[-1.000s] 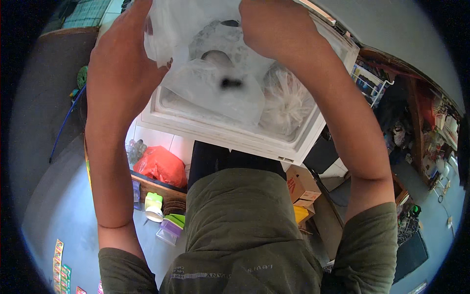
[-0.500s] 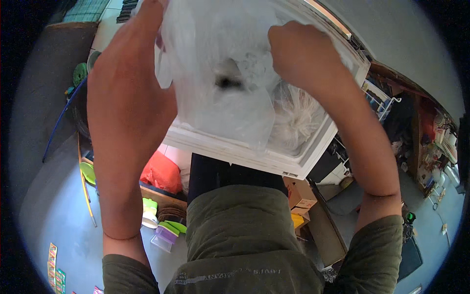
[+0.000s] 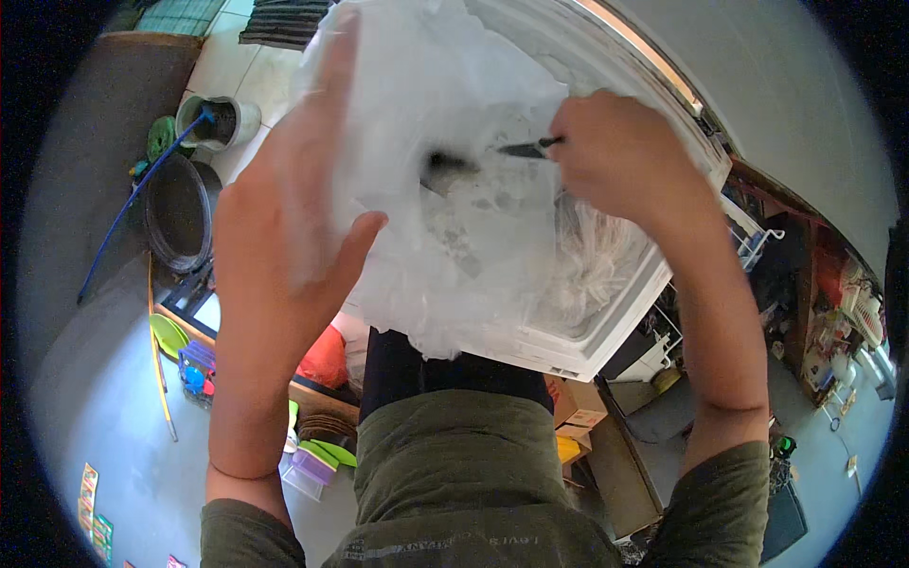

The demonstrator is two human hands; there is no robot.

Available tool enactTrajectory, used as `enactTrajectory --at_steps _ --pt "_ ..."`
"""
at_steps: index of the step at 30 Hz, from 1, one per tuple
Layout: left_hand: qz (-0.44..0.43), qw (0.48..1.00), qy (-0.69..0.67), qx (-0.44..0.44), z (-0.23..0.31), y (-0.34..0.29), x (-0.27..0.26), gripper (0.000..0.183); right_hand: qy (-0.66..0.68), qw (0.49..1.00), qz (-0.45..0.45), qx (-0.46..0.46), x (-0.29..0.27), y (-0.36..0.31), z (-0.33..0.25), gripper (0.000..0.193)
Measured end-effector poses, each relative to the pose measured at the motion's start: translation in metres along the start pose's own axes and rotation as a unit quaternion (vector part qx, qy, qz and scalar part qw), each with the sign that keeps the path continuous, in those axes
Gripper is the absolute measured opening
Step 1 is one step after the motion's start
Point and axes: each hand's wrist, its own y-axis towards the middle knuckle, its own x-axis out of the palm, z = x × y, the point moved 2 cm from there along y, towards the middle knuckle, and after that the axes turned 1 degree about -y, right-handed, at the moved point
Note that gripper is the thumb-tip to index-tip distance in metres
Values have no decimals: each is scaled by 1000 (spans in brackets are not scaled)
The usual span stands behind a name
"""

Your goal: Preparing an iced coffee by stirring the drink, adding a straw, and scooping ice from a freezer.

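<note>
A large, cloudy clear plastic bag (image 3: pixel 398 265) spreads over a white open-topped box (image 3: pixel 559 360), possibly a freezer. My left hand (image 3: pixel 294 180) lies along the bag's left side, fingers stretched out and thumb apart, partly smeared by motion. On the right, my right hand (image 3: pixel 615 156) is closed around a small dark pointed tool (image 3: pixel 524 150), its tip directed left over the bag; I cannot tell whether it is a knife. A dark blurred spot shows in the bag's middle. Beside the bag, under my right wrist, sits a tied clear bag (image 3: pixel 592 256) with pale contents.
Left on the floor are a white bucket (image 3: pixel 248 123), a dark basin (image 3: pixel 180 213) and a blue stick (image 3: pixel 128 208). A red bag (image 3: pixel 325 360) and a purple container (image 3: pixel 311 469) lie lower down. Cardboard boxes (image 3: pixel 576 405) stand right of my legs; a cluttered shelf is farther right.
My left hand has swung lower and opened out along the bag. My right hand has moved slightly right and down, and the dark pointed tool now shows. The bag hangs over the box's front edge.
</note>
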Motion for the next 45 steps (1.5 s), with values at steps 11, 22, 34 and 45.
enactTrajectory --at_steps 11,22,34,45 --pt "39 999 4 -21 -12 -17 4 72 68 996 -51 -34 15 -9 -10 20" --pt "37 996 -57 -56 -18 -10 25 72 72 989 -116 -49 75 -7 -29 19" --pt "34 995 -69 -58 -22 -13 22 77 -1 998 9 -60 55 6 -3 18" --pt "45 996 -47 -57 -23 -14 30 78 -76 995 -51 -41 -9 -2 -14 24"
